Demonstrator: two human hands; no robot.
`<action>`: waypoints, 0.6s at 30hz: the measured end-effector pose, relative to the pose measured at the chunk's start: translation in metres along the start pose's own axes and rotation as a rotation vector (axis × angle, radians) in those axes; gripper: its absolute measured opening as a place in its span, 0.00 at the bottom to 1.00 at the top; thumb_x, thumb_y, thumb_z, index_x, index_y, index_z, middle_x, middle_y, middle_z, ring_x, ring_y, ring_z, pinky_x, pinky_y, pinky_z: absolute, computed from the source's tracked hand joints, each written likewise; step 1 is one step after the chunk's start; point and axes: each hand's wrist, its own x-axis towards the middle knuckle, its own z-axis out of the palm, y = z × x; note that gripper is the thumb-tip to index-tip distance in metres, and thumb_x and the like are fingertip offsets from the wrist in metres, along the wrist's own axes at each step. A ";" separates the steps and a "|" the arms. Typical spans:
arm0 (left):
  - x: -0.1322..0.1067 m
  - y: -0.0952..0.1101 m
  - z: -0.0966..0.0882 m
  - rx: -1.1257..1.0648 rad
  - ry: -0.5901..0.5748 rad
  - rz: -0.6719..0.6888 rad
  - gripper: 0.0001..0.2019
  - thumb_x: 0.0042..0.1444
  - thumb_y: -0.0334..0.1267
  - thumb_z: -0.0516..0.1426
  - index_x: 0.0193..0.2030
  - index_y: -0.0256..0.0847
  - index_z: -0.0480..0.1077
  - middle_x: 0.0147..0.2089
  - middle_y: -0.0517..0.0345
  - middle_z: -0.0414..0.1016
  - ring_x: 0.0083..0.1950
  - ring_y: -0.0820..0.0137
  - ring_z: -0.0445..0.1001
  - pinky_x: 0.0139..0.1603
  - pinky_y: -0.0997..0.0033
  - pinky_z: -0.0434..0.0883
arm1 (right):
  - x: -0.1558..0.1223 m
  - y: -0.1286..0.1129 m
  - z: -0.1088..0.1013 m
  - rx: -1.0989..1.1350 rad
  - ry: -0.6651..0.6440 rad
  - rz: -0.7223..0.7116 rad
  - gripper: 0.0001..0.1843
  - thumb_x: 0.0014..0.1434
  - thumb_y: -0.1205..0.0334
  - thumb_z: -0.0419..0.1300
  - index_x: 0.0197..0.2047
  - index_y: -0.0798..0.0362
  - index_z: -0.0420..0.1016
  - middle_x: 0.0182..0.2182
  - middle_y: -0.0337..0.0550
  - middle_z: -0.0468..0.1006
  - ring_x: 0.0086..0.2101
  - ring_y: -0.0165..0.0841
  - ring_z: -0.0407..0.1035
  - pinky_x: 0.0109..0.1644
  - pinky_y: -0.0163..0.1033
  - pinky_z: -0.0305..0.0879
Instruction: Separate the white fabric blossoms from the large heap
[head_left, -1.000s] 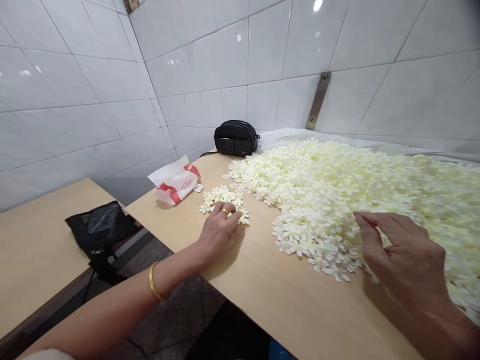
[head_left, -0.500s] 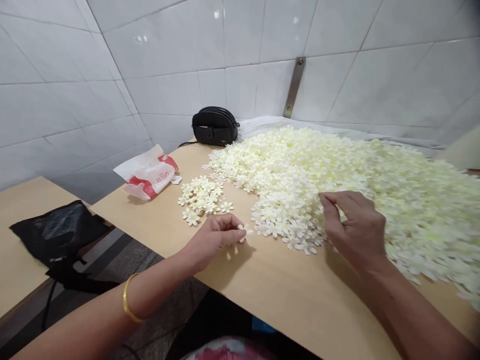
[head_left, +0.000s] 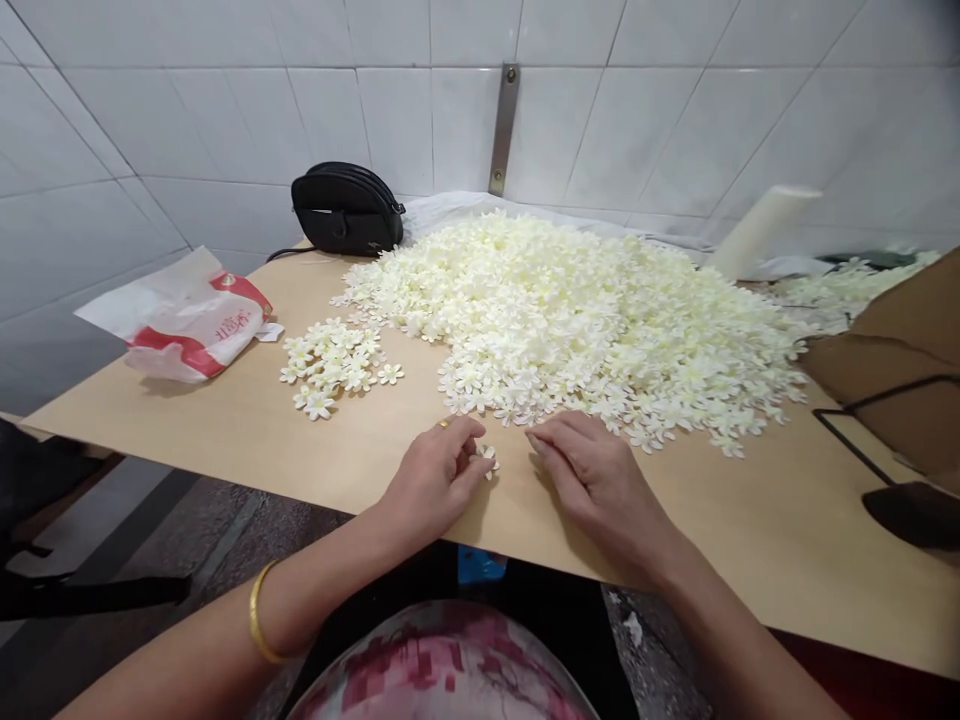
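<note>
My left hand (head_left: 435,475), a ring on one finger and a gold bangle at the wrist, pinches a small white artificial flower (head_left: 489,460) low over the table. Close by on the right is my right hand (head_left: 592,480), thumb and forefinger pressed together. Whatever lies between those fingertips is too small to make out. A large heap of cream-white artificial flowers (head_left: 555,300) spreads just beyond both hands. To the left of the heap, a smaller cluster of the same flowers (head_left: 337,358) lies on the wooden table (head_left: 247,440).
A white and red paper bag (head_left: 187,320) lies at the table's left. Behind the small cluster stands a black purse (head_left: 349,210) against the tiled wall. On the right are a brown cardboard box (head_left: 896,360), a black metal frame (head_left: 855,450) and a white roll (head_left: 761,230).
My right hand has come away from the heap and back beside my left hand. The left keeps its flower. The camera view has turned to the right.
</note>
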 end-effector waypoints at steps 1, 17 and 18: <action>-0.003 -0.001 -0.003 0.070 0.031 0.032 0.08 0.51 0.36 0.51 0.38 0.39 0.64 0.29 0.60 0.65 0.27 0.75 0.63 0.27 0.75 0.61 | -0.007 -0.003 0.001 0.040 -0.001 0.031 0.10 0.57 0.67 0.47 0.34 0.55 0.69 0.30 0.45 0.70 0.33 0.33 0.63 0.37 0.38 0.59; -0.018 0.008 0.000 -0.008 0.020 0.453 0.17 0.55 0.32 0.47 0.52 0.35 0.60 0.49 0.45 0.65 0.51 0.67 0.62 0.51 0.64 0.63 | -0.020 -0.038 0.035 -0.285 -0.116 -0.098 0.16 0.50 0.72 0.53 0.43 0.55 0.69 0.41 0.50 0.68 0.43 0.41 0.56 0.46 0.49 0.52; -0.017 0.011 0.003 -0.023 -0.007 0.461 0.18 0.56 0.34 0.46 0.53 0.34 0.59 0.51 0.44 0.63 0.52 0.66 0.61 0.52 0.63 0.62 | -0.020 -0.040 0.038 -0.284 -0.106 -0.093 0.14 0.50 0.71 0.53 0.42 0.54 0.69 0.39 0.49 0.69 0.42 0.41 0.56 0.46 0.50 0.51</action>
